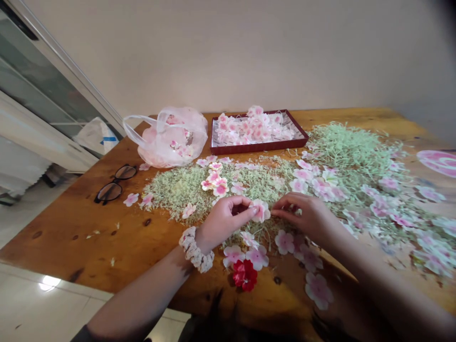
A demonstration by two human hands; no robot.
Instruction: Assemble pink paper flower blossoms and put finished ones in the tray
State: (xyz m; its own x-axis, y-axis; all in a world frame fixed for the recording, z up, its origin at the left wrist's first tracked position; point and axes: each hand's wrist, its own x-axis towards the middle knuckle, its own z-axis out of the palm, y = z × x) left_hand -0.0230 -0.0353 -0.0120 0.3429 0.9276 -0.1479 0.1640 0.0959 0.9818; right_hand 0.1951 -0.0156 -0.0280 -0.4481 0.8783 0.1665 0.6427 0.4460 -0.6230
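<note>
Pink-and-white artificial blossom (261, 210), centre of field, held by the left hand (224, 222), whose curled fingers (245, 209) close against its left edge. Right hand (306, 214): thumb and forefinger drawn together just beside the blossom's right edge; whether they pinch a fine strand cannot be told. Pale ruffled scrunchie (195, 249) around the left wrist.

Dial centred on the hands, 12 o'clock toward the wall. At 6 o'clock, close by, loose pink blossoms (257, 257) and one red blossom (245, 275) lie on the wooden table (78, 237). From 9 to 11 o'clock, just beyond the hands, a heap of pale green shredded fibre (178, 192) lies strewn with more blossoms. At 2 to 3 o'clock, a second, greener heap of shredded fibre (347, 152) is also scattered with blossoms. At 12 o'clock, near the far table edge, a dark red tray (259, 148) holds a pile of blossoms. At 11 o'clock, a translucent plastic bag (171, 137) with looped handles contains pink blossoms. At 10 o'clock, black-rimmed eyeglasses (116, 184) lie on the table, well apart from the hands.
</note>
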